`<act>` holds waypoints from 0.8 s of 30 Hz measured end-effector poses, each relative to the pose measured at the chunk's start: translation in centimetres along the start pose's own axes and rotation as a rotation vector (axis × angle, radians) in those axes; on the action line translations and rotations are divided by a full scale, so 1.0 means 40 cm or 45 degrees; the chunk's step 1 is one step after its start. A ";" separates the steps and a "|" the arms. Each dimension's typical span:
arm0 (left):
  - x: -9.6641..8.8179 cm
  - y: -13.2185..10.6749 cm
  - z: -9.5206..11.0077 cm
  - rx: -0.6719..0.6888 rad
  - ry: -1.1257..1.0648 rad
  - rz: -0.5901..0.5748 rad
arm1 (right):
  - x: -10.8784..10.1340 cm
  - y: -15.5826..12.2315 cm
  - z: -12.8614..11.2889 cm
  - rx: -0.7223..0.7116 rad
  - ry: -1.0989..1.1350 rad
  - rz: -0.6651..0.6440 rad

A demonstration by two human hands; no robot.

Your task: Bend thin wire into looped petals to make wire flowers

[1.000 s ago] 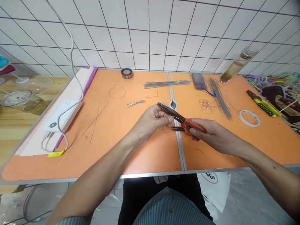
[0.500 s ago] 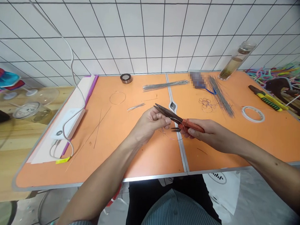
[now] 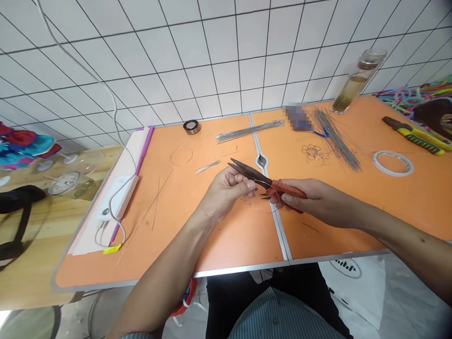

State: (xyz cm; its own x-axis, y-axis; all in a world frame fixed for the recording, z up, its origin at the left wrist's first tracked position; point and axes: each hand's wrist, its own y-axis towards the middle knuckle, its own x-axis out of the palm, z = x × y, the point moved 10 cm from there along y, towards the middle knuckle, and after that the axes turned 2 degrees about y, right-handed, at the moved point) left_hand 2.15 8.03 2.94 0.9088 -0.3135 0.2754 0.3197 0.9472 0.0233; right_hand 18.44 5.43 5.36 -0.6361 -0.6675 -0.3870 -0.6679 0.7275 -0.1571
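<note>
Over the middle of the orange table (image 3: 193, 228), my left hand (image 3: 225, 192) is closed in a pinch on a thin wire bent into a loop (image 3: 278, 199). Red-handled pliers (image 3: 253, 173) lie in my right hand (image 3: 318, 201), whose fingers wrap round the grips. Their long dark jaws point left, above my left fingertips, and look slightly parted. Below them, small dark tips (image 3: 265, 196) stick out from my right fingers; what they belong to is hidden. Whether the jaws touch the wire I cannot tell.
Behind my hands lie a wire bundle (image 3: 248, 131), short wires (image 3: 208, 166) and a wire ring (image 3: 181, 156). On the right are a flower-shaped wire piece (image 3: 313, 153), a tape roll (image 3: 393, 163), a utility knife (image 3: 416, 135) and a glass bottle (image 3: 355, 85). A power strip (image 3: 118, 197) sits left.
The camera view has tilted and shifted to the left. Both hands, the pliers and the wire loop keep nearly the same pose.
</note>
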 end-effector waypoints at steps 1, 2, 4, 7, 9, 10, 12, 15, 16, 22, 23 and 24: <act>-0.001 0.000 0.000 -0.005 0.002 0.008 | 0.001 0.001 -0.001 0.002 0.011 -0.002; -0.003 -0.001 -0.001 -0.007 0.003 0.017 | 0.001 0.001 -0.001 0.006 0.025 -0.001; -0.007 -0.002 0.000 -0.002 0.004 0.028 | 0.001 0.003 0.000 0.015 0.048 0.004; -0.010 -0.003 0.001 0.012 0.014 0.028 | 0.000 0.004 0.007 0.032 0.071 0.020; -0.011 -0.003 -0.001 0.012 0.023 0.024 | -0.001 0.005 0.016 0.055 0.057 0.027; -0.011 -0.002 -0.002 0.012 0.026 0.023 | -0.001 0.005 0.020 0.063 0.040 0.026; -0.011 0.000 -0.005 0.014 0.030 0.019 | 0.003 0.006 0.028 0.080 -0.004 0.015; -0.010 0.003 -0.006 0.029 0.026 0.012 | 0.010 0.008 0.042 0.131 -0.021 -0.009; -0.010 0.004 -0.006 0.034 0.024 0.009 | 0.013 0.009 0.046 0.153 -0.009 -0.020; -0.015 0.005 -0.010 0.034 0.007 0.006 | 0.029 0.017 0.061 0.233 0.079 -0.064; -0.016 0.005 -0.013 0.030 0.009 0.006 | 0.034 0.018 0.062 0.242 0.117 -0.065; -0.016 0.004 -0.015 0.026 0.011 0.003 | 0.040 0.019 0.065 0.253 0.162 -0.066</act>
State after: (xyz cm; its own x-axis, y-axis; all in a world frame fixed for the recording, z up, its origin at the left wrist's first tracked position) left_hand 1.79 8.36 2.18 0.9119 -0.3116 0.2670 0.3119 0.9492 0.0425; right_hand 17.90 5.32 2.24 -0.6551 -0.7102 -0.2579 -0.6197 0.7003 -0.3544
